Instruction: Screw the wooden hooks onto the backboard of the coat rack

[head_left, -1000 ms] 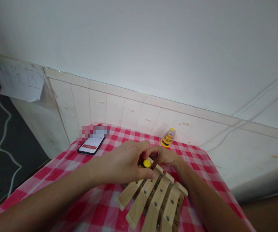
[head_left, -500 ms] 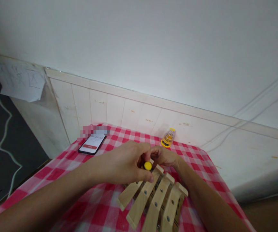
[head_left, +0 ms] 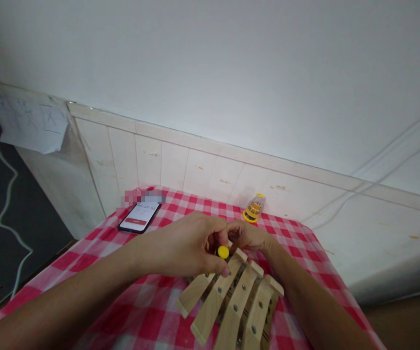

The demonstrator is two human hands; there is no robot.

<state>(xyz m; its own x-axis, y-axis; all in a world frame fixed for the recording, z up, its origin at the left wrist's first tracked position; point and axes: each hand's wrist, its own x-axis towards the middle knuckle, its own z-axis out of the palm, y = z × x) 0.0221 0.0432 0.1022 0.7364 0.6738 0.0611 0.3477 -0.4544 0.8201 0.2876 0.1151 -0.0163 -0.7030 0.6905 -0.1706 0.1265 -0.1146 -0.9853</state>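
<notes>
Between the thumb and fingers of my left hand (head_left: 198, 248) is a small screwdriver (head_left: 223, 252); its round yellow end cap faces me and its shaft is hidden. Below it lies a fan-shaped wooden slatted piece (head_left: 237, 304), with pale slats, small raised end blocks and dark screws in the wood. My right hand (head_left: 248, 236) is closed at the far end of the slats, its fingers curled beside my left fingers. What those right fingers grip is hidden.
A cone-shaped clear case with yellow ends (head_left: 254, 208) stands at the back near the wall. A phone (head_left: 140, 216) with a timer on screen lies back left on the red-checked tablecloth (head_left: 133, 311). White panelled wall (head_left: 173, 163) borders the table behind.
Almost nothing differs. My left thumb and the screwdriver's yellow cap have shifted very slightly; the slatted piece and my right hand stay in place.
</notes>
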